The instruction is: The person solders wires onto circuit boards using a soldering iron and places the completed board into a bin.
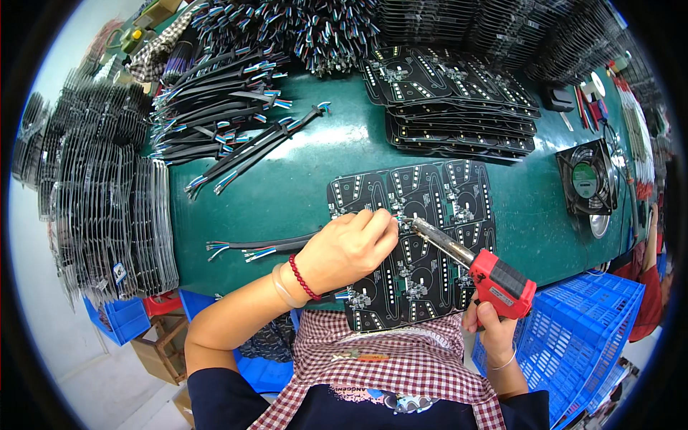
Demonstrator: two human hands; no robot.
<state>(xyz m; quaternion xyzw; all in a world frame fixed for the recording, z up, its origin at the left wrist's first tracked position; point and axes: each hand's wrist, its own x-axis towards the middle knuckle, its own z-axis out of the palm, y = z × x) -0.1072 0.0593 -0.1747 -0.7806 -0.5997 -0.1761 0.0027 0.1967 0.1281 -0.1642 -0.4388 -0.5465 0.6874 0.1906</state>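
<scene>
A black panel of circuit boards [469, 240] with rows of small light-coloured parts lies flat on the green table in front of me. My left hand [347, 249] is closed in a pinch over its middle, holding the thin wires of a cable at the fingertips. A black-sleeved cable [290, 244] with bare coloured ends sticks out to the left from beneath this hand. In my right hand [489, 326] is the grip of a red and black soldering gun [505, 283]. Its metal tip meets the board right beside my left fingertips.
Black cables [215, 107] with coloured wire ends lie heaped at the back left. Stacked boards [459, 107] stand at the back. A small fan [588, 179] is on the right, above a blue crate [573, 337]. Racked panels [107, 208] line the left edge.
</scene>
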